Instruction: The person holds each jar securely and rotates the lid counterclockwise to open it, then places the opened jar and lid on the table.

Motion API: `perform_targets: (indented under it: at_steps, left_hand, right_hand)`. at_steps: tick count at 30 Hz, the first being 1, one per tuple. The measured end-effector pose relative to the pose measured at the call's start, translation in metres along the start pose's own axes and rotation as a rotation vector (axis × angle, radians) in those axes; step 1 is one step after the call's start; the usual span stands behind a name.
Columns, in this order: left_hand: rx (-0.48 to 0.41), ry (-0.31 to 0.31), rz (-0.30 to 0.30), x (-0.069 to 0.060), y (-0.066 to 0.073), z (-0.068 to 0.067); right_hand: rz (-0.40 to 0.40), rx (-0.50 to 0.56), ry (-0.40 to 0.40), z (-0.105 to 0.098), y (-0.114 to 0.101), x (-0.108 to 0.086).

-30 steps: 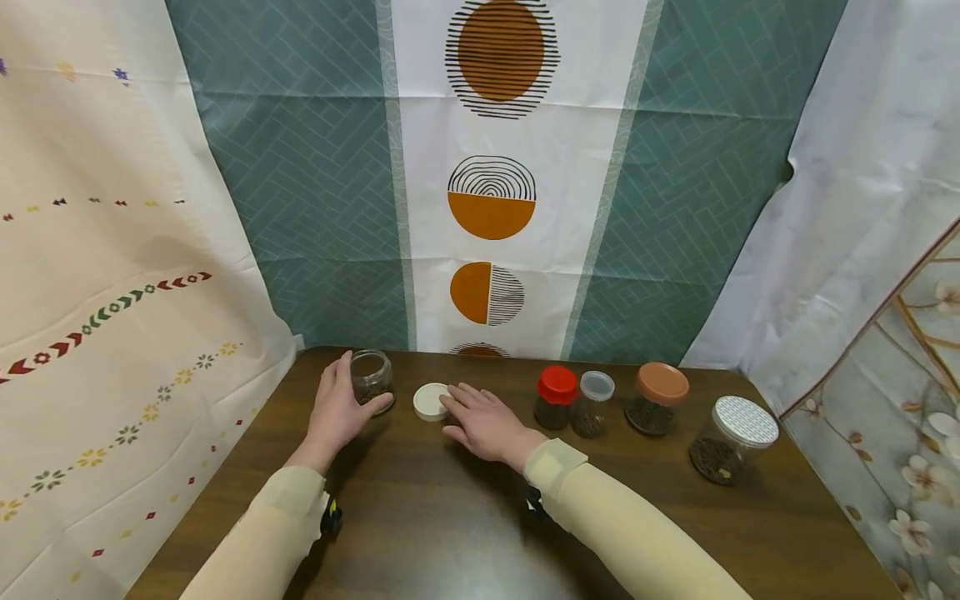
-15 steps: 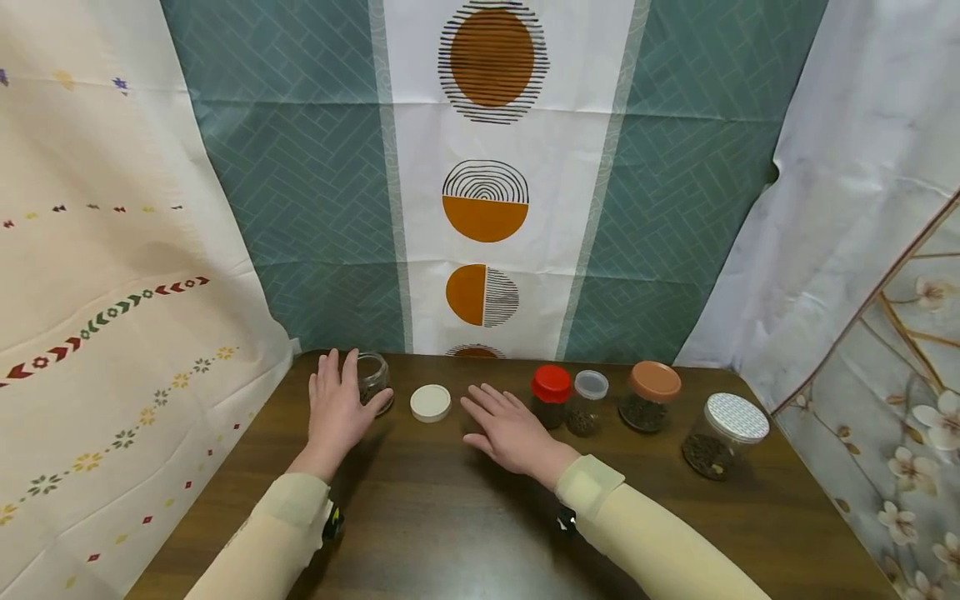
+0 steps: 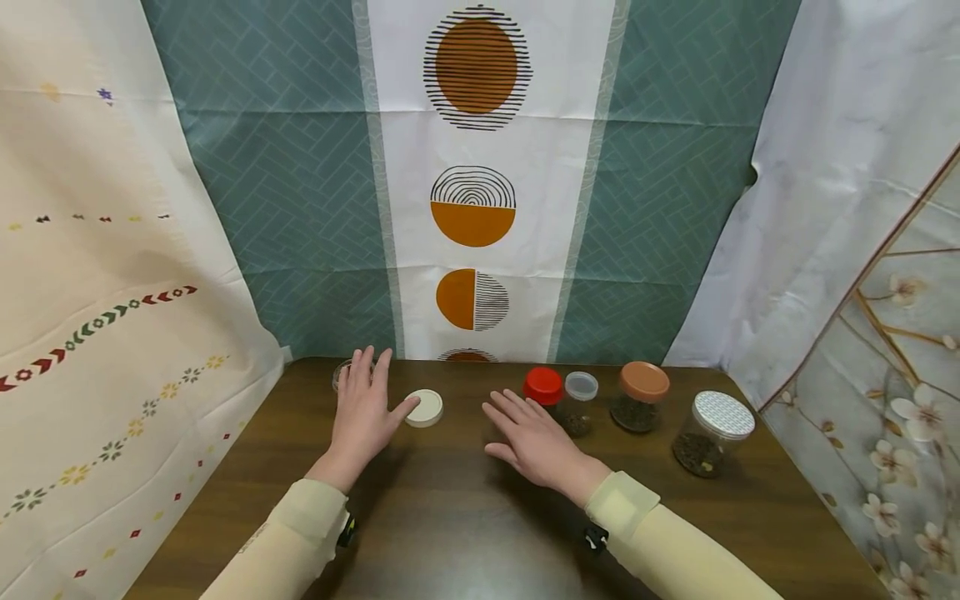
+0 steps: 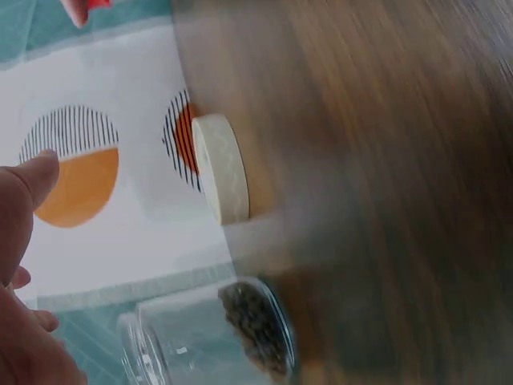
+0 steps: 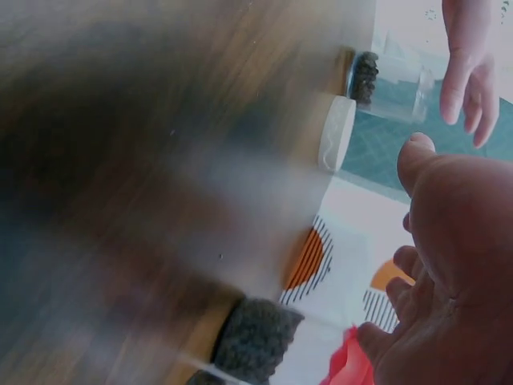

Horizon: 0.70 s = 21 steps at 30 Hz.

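Note:
My left hand is held over the back left of the table with fingers spread, holding nothing. Behind its fingers stands an open glass jar, mostly hidden in the head view. In the left wrist view the glass jar shows dark granules at its bottom. A round cream lid lies on the table just right of my left thumb; in the left wrist view a gap separates thumb and lid. My right hand hovers with extended fingers in front of a red-lidded jar and holds nothing.
Right of the red-lidded jar stand a small jar with a clear lid, a jar with an orange-brown lid and a larger jar with a white patterned lid. Fabric hangs behind the wooden table and along both sides.
My left hand has left the open jar's side and moved right, in front of it. My right hand has drawn away from the cream lid toward the red-lidded jar. The head view has shifted slightly.

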<state>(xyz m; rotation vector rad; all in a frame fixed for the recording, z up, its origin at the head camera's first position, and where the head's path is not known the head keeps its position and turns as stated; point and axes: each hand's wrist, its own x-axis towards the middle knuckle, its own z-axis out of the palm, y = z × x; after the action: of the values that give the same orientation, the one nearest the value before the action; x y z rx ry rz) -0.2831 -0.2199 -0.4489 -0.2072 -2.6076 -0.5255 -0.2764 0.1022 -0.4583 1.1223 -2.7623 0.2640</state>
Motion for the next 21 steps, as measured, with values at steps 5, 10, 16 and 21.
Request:
perform_targets:
  at_steps: [5,10,16,21]
  left_hand:
    - [-0.027,-0.036,0.029,0.0,0.012,0.006]
    - [-0.046,-0.082,0.052,-0.002,0.022,0.013]
    - [-0.062,-0.092,0.09,-0.003,0.032,0.021]
    - [-0.076,-0.105,0.106,-0.002,0.041,0.028]
  right_hand:
    - [0.012,0.009,0.011,-0.003,0.006,-0.011]
    - [-0.007,-0.001,0.027,-0.002,0.01,-0.023]
    - [0.01,0.014,0.043,-0.007,0.012,-0.041]
    - [0.037,0.047,0.044,-0.013,0.014,-0.054]
